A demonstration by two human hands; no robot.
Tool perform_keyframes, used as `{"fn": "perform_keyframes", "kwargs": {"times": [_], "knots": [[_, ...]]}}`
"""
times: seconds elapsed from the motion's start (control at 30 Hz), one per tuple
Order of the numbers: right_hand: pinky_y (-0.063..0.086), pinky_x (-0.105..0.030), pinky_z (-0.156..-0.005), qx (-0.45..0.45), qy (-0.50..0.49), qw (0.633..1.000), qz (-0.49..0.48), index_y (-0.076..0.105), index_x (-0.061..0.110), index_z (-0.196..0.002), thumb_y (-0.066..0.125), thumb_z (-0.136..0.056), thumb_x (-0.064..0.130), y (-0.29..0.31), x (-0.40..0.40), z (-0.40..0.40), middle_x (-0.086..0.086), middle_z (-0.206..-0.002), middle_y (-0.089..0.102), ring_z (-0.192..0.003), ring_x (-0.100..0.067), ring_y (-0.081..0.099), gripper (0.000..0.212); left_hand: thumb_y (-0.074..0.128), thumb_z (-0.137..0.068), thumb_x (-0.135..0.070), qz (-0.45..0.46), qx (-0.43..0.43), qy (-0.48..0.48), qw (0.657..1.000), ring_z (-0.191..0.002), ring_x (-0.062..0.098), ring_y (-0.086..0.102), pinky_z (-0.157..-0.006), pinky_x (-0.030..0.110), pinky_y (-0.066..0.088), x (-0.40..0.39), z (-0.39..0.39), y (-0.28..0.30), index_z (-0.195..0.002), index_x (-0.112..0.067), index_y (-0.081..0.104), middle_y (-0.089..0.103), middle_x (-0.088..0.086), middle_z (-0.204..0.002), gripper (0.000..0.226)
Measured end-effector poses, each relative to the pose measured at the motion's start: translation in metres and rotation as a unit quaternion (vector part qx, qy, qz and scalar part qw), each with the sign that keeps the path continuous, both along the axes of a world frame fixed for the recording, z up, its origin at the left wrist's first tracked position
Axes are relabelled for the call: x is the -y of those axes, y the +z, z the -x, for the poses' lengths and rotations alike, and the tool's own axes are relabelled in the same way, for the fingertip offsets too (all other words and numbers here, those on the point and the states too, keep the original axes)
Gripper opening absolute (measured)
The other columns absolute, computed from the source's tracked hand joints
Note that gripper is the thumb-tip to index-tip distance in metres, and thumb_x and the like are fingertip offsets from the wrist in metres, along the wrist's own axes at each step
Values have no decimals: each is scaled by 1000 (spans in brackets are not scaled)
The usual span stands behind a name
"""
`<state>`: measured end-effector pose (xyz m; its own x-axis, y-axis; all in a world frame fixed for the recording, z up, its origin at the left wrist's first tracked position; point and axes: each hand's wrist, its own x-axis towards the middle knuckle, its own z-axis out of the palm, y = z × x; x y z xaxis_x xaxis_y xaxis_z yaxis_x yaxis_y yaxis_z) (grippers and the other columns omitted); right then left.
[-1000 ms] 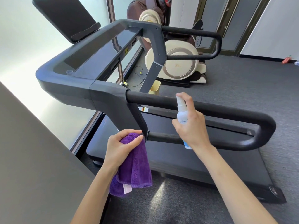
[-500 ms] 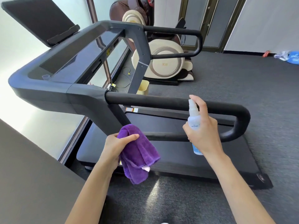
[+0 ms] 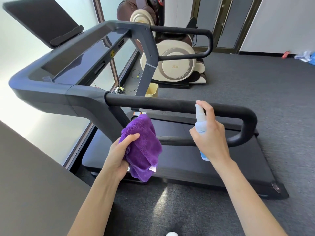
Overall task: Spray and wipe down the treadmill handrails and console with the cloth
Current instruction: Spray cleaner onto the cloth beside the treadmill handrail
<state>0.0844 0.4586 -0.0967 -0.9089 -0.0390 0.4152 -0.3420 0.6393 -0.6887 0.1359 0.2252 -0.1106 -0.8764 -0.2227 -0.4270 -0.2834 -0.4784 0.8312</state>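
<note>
Both hands have drifted rightward along the near handrail point(image 3: 179, 105). Left hand point(image 3: 119, 154) grips the purple cloth point(image 3: 144, 147); right hand point(image 3: 209, 140) clasps the spray bottle point(image 3: 201, 125), finger on its nozzle. Judging by this, wiping and the console point(image 3: 81, 62) remain.

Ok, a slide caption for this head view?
Right hand aims spray bottle at treadmill handrail; left hand holds purple cloth.

Floor point(image 3: 255, 86): dark grey carpet, running to the walls.
Treadmill point(image 3: 213, 169): its black deck lies flat on the carpet, under and beyond both hands' grips.
Massage chair point(image 3: 177, 65): cream and brown, on the carpet, well beyond the grips.
Small bin point(image 3: 152, 90): pale yellow, on the floor beyond the near handrail.
Litter point(image 3: 305, 57): red and blue bits by the far wall, far right of the grips.
</note>
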Motion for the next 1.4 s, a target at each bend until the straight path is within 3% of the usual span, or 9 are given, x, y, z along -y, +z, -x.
{"fn": "perform_keyframes", "kwargs": {"times": [0.2, 0.43, 0.57, 0.63, 0.77, 0.83, 1.03, 1.2, 1.4], "knots": [[41, -35, -67, 16, -12, 1000, 10, 33, 47, -138, 60, -83, 0, -4, -20, -3, 0, -67, 54, -71, -15, 56, 78, 78, -61, -24, 37, -67, 10, 997, -87, 16, 70, -71, 29, 54, -8, -1, 5, -86, -23, 75, 74, 4, -95, 25], [38, -32, -66, 44, -52, 998, 12, 35, 45, -139, 59, -85, 0, -8, -44, 0, 4, -66, 52, -71, -10, 55, 75, 79, -60, -28, 66, -80, -4, 995, -83, 13, 71, -64, 24, 55, -26, 3, 11, -78, -28, 76, 74, 0, -92, 18], [37, -12, -61, -15, -89, 994, 56, 39, 36, -133, 61, -82, -7, -7, -54, -1, 1, -73, 54, -72, -2, 56, 71, 78, -61, -27, 71, -80, -10, 994, -84, 14, 69, -70, 28, 55, -35, 4, 8, -77, -27, 76, 74, 1, -91, 16], [35, -19, -61, -32, -95, 993, 60, 37, 38, -132, 61, -81, -7, -5, -57, -1, -4, -78, 57, -66, -10, 53, 72, 78, -62, -27, 69, -76, -7, 995, -86, 16, 69, -75, 31, 54, -38, 3, 7, -79, -25, 76, 73, 2, -93, 17], [53, -47, -67, 27, -65, 996, 47, 37, 39, -137, 58, -83, -4, 0, -64, -5, -4, -71, 58, -64, -26, 56, 72, 78, -61, -28, 66, -75, 2, 995, -87, 17, 70, -74, 30, 55, -43, -1, 4, -80, -25, 77, 74, 3, -94, 20], [55, -52, -69, 41, -59, 996, 53, 38, 40, -138, 58, -83, -4, 1, -67, -8, -2, -72, 59, -64, -32, 59, 73, 79, -61, -29, 68, -73, 7, 995, -86, 16, 70, -74, 30, 55, -44, -4, 2, -80, -25, 77, 75, 3, -95, 19], [56, -52, -81, 51, -53, 995, 69, 34, 45, -138, 60, -87, -2, -9, -76, -22, -2, -99, 65, -73, -40, 63, 74, 79, -61, -31, 93, -58, 43, 993, -87, 18, 70, -74, 32, 54, -44, -13, -3, -76, -27, 76, 74, 2, -93, 16], [57, -49, -74, 65, -1, 995, 71, 34, 46, -140, 59, -88, -2, -14, -63, -21, 2, -79, 62, -68, -32, 62, 75, 78, -60, -32, 98, -49, 62, 992, -78, 10, 71, -63, 23, 53, -43, -21, -7, -74, -31, 76, 75, -4, -87, 14], [43, -31, -71, 23, 60, 997, 31, 31, 49, -137, 61, -85, 0, -28, -38, -15, 13, -85, 56, -73, -15, 51, 78, 77, -60, -31, 87, -37, 102, 990, -88, 18, 67, -71, 31, 49, -37, -30, -9, -91, -23, 71, 74, -2, -89, 32]]}}
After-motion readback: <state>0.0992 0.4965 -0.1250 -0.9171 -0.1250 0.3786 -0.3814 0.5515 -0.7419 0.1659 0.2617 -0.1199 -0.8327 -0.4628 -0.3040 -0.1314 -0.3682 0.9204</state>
